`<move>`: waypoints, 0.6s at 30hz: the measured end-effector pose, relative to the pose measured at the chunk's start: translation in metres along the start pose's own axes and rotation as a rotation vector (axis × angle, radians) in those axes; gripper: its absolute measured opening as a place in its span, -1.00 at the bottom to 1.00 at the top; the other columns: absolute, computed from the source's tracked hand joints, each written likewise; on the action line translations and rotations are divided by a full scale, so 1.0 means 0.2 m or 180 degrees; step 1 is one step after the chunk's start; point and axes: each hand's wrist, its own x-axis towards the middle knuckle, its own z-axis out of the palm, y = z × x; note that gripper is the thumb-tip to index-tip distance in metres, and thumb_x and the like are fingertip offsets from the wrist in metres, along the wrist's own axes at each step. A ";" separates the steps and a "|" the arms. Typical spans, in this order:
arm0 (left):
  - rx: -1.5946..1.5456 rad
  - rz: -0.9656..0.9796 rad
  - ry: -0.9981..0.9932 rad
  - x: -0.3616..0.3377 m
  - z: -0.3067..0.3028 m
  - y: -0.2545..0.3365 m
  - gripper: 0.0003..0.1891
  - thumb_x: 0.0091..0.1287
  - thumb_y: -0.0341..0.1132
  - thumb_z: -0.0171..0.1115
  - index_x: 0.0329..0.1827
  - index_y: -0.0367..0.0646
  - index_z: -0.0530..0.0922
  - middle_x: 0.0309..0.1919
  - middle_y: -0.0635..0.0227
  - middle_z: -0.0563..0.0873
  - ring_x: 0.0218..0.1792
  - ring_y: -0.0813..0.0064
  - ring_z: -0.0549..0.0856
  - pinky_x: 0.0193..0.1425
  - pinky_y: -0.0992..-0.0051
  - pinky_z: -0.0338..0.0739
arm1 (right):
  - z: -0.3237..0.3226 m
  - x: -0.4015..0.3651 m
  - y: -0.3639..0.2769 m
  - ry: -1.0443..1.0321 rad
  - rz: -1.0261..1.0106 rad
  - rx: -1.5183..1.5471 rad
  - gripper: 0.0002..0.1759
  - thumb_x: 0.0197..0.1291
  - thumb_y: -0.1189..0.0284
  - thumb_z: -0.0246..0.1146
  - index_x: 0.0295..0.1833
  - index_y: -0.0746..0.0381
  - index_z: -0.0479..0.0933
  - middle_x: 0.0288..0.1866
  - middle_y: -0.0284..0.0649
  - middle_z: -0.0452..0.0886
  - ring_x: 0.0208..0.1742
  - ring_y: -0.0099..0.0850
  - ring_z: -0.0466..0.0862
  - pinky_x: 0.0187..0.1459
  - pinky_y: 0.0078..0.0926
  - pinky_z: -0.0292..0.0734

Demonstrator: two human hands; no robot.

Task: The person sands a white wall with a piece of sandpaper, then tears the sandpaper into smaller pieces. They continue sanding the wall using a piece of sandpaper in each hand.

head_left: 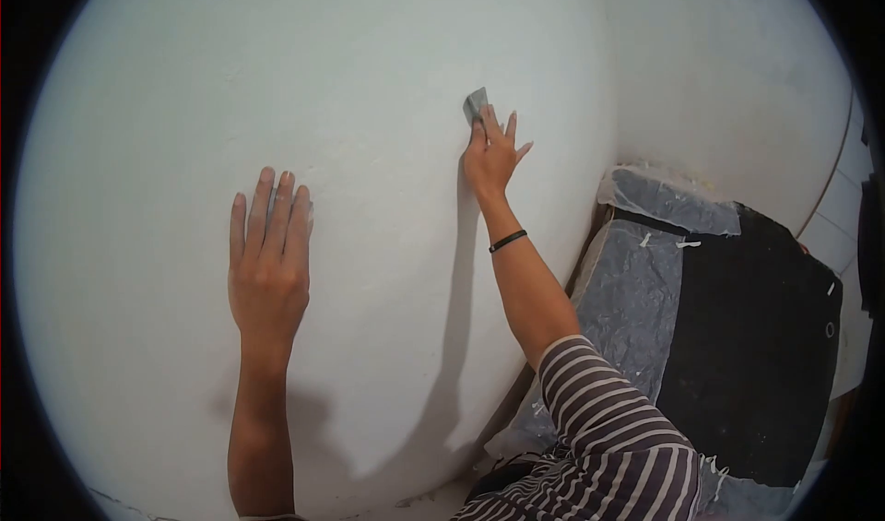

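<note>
While both hands lie on the wall, step in hand: smoothing, by my reading; a small grey pad is being pressed to the white wall, well short of finished as far as one patch can tell.
Right hand: raised high, fingers nearly straight and a little spread, pinning the grey pad flat against the wall; only the pad's upper corner shows above the fingertips.
Left hand: opened flat, fingers together, palm on the wall lower down and well apart from the pad; it has hold of nothing.
Grey pad: on the wall under the right fingertips, near the room's corner.
Wall surface: plain white, faintly uneven; I cannot tell which parts are already rubbed.
Floor: covered beside the wall by a taped plastic sheet and a black covering.
Arm: striped sleeve, dark wristband.
Next move calls for: even, flat pressure so the pad does not slip from under the fingers, and the left palm kept steady as a brace.
</note>
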 end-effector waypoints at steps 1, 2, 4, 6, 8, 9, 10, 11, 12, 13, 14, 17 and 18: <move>0.0025 0.0019 -0.0024 0.00 -0.01 0.00 -0.69 0.47 -0.38 0.31 0.25 -0.11 0.67 0.33 0.33 0.70 0.51 0.26 0.51 0.64 0.06 0.35 | 0.02 -0.04 -0.03 0.0102 -0.0058 0.0091 -0.58 0.44 0.40 0.19 0.36 0.16 0.62 0.44 -0.20 0.62 0.68 0.09 0.21 0.57 0.50 -0.50; 0.0047 0.0047 -0.0007 0.02 -0.01 -0.01 -0.69 0.47 -0.38 0.31 0.25 -0.12 0.67 0.33 0.32 0.70 0.51 0.26 0.51 0.64 0.06 0.35 | 0.00 -0.13 -0.06 -0.0021 -0.0173 0.0151 -0.58 0.46 0.40 0.17 0.36 0.16 0.62 0.44 -0.20 0.61 0.68 0.08 0.20 0.57 0.50 -0.49; -0.0036 0.0035 0.0079 0.01 0.01 -0.01 -0.69 0.48 -0.39 0.31 0.25 -0.13 0.67 0.33 0.31 0.70 0.51 0.24 0.51 0.63 0.06 0.35 | -0.04 -0.30 -0.09 -0.0235 -0.0466 0.0253 -0.59 0.50 0.39 0.11 0.37 0.17 0.60 0.45 -0.20 0.61 0.69 0.07 0.18 0.57 0.50 -0.48; -0.0103 -0.0005 0.0111 0.00 0.01 0.00 -0.70 0.48 -0.40 0.30 0.24 -0.13 0.67 0.33 0.30 0.70 0.51 0.23 0.51 0.63 0.05 0.35 | -0.05 -0.23 -0.02 -0.0224 -0.0462 0.0146 -0.60 0.51 0.38 0.10 0.35 0.19 0.61 0.47 -0.20 0.59 0.68 0.09 0.19 0.58 0.48 -0.48; -0.0134 -0.0025 0.0102 0.01 0.00 0.01 -0.71 0.48 -0.40 0.30 0.23 -0.14 0.68 0.33 0.29 0.70 0.51 0.23 0.51 0.62 0.04 0.36 | -0.04 -0.05 0.00 -0.0146 -0.0154 0.0065 -0.59 0.48 0.37 0.13 0.36 0.18 0.61 0.48 -0.19 0.57 0.68 0.09 0.21 0.58 0.48 -0.49; -0.0132 -0.0033 0.0057 0.00 0.00 0.01 -0.71 0.48 -0.40 0.30 0.23 -0.14 0.68 0.33 0.29 0.70 0.51 0.22 0.51 0.62 0.04 0.36 | -0.03 -0.02 -0.02 -0.0068 0.0083 0.0086 -0.57 0.48 0.38 0.14 0.38 0.18 0.60 0.47 -0.19 0.58 0.67 0.09 0.22 0.59 0.46 -0.49; -0.0123 -0.0031 0.0043 0.00 0.00 0.01 -0.71 0.48 -0.40 0.30 0.23 -0.14 0.68 0.33 0.29 0.70 0.51 0.22 0.51 0.62 0.04 0.36 | -0.02 -0.07 -0.02 -0.0110 -0.0051 0.0101 -0.57 0.49 0.38 0.14 0.38 0.18 0.60 0.47 -0.20 0.58 0.67 0.09 0.23 0.59 0.46 -0.48; -0.0110 -0.0020 0.0056 0.01 0.00 0.00 -0.71 0.48 -0.40 0.30 0.23 -0.14 0.68 0.33 0.29 0.70 0.51 0.22 0.51 0.62 0.03 0.37 | -0.01 -0.14 -0.02 -0.0125 -0.0194 0.0120 -0.57 0.50 0.38 0.13 0.39 0.18 0.59 0.47 -0.21 0.59 0.67 0.08 0.23 0.59 0.46 -0.48; -0.0114 -0.0004 0.0071 0.01 0.00 0.00 -0.71 0.48 -0.40 0.30 0.23 -0.14 0.68 0.33 0.29 0.70 0.51 0.22 0.51 0.62 0.03 0.37 | -0.02 -0.20 -0.04 -0.0124 -0.0361 0.0137 -0.57 0.50 0.38 0.12 0.40 0.18 0.59 0.47 -0.22 0.59 0.67 0.07 0.23 0.59 0.46 -0.47; -0.0117 0.0003 0.0092 0.00 0.01 -0.01 -0.71 0.48 -0.40 0.30 0.23 -0.14 0.67 0.33 0.28 0.69 0.51 0.22 0.51 0.62 0.04 0.37 | -0.04 -0.27 -0.06 -0.0239 -0.0496 0.0248 -0.58 0.51 0.39 0.12 0.39 0.19 0.59 0.47 -0.22 0.59 0.66 0.07 0.24 0.59 0.46 -0.46; -0.0128 0.0002 0.0090 0.00 0.02 -0.01 -0.70 0.48 -0.40 0.30 0.24 -0.14 0.67 0.34 0.28 0.69 0.51 0.22 0.51 0.62 0.04 0.37 | -0.05 -0.21 -0.06 -0.0216 -0.0503 0.0198 -0.58 0.51 0.39 0.12 0.40 0.20 0.59 0.47 -0.20 0.59 0.67 0.06 0.23 0.59 0.44 -0.46; -0.0050 0.0025 0.0059 0.01 0.00 0.00 -0.70 0.48 -0.39 0.31 0.24 -0.13 0.67 0.33 0.28 0.70 0.50 0.23 0.52 0.61 0.04 0.38 | -0.06 -0.03 -0.02 -0.0232 -0.0090 0.0094 -0.56 0.52 0.38 0.11 0.43 0.16 0.57 0.45 -0.17 0.60 0.69 0.03 0.20 0.61 0.39 -0.49; -0.0057 0.0017 0.0038 0.00 0.00 0.01 -0.71 0.48 -0.39 0.31 0.23 -0.13 0.68 0.33 0.29 0.70 0.50 0.23 0.52 0.61 0.04 0.38 | -0.05 -0.07 -0.01 -0.0229 -0.0028 0.0141 -0.56 0.52 0.38 0.11 0.43 0.14 0.57 0.45 -0.17 0.60 0.70 0.03 0.19 0.61 0.38 -0.50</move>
